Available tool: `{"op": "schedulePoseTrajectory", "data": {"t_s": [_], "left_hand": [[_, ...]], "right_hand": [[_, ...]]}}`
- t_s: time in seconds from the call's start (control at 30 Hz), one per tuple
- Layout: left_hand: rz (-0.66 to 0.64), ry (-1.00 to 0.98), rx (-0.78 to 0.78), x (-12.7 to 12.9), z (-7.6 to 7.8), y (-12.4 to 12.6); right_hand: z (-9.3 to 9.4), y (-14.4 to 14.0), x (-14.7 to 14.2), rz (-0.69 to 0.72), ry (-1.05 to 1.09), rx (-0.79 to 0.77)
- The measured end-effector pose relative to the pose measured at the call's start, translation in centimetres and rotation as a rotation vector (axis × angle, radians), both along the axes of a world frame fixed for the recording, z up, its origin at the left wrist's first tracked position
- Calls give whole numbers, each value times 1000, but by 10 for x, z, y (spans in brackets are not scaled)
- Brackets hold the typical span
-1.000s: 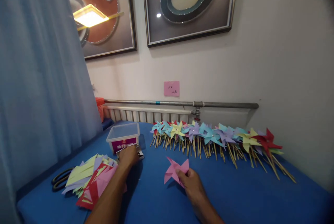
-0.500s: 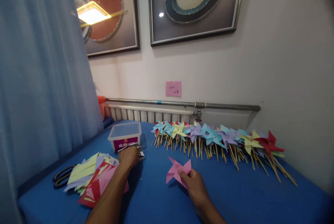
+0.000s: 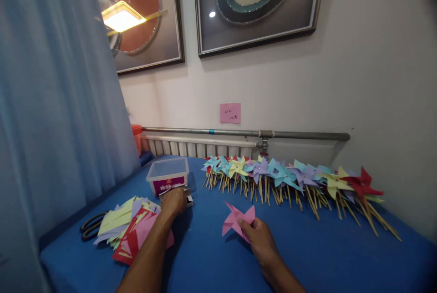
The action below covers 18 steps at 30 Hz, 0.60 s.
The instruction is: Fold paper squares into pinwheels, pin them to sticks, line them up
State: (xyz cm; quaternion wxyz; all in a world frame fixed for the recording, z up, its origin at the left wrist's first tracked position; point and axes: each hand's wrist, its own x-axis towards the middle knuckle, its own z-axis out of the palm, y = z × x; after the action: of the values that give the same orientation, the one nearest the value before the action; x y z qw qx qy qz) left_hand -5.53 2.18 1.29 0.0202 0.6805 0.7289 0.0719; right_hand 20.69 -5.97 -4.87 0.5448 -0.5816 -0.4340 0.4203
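A pink paper pinwheel head (image 3: 235,222), its blades folded in toward the middle, is pinched between the thumb and fingers of my right hand (image 3: 261,240). It is held just above the blue table, with no stick on it. My left hand (image 3: 175,201) is down over a small white box (image 3: 190,200) in front of a clear plastic tub (image 3: 168,168). Its fingers point down and are hidden, so their grip does not show. Beneath and beside my left forearm lies a pile of cut paper pieces (image 3: 119,218) in yellow, purple, red and pink.
Black-handled scissors (image 3: 91,227) lie left of the paper pile. A long row of finished pinwheels on sticks (image 3: 261,170) stretches along the back right of the blue table (image 3: 205,256). Behind are a pipe (image 3: 235,133) and a radiator (image 3: 201,147). A blue curtain (image 3: 61,93) hangs at left.
The whole view has shifted slightly, so things sit a little farther right. My left hand stays at the small box, and my right hand still holds the pink pinwheel head.
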Motion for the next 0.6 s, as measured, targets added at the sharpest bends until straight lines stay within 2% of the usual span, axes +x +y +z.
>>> {"op": "schedulePoseTrajectory", "data": {"t_s": [0.1,0.2,0.27,0.4,0.47,0.6], "left_hand": [[-96,-211,7,2,2,0],[-312,-368,-53,18,-4,-5],[-421,-329,-84,35,-10,-12],[-485,-144,-79,60,-21,-24],[-524,-111,-96,61,-21,-25],[-542,-224,-107,50,-17,-20]], "right_hand": [[3,-2,1,2,4,-4],[6,-4,2,-17,15,-16],[6,-4,3,-28,28,-23],[2,-3,6,-5,70,-13],[0,-3,6,-8,69,-16],[-1,-3,6,-25,62,-28]]}}
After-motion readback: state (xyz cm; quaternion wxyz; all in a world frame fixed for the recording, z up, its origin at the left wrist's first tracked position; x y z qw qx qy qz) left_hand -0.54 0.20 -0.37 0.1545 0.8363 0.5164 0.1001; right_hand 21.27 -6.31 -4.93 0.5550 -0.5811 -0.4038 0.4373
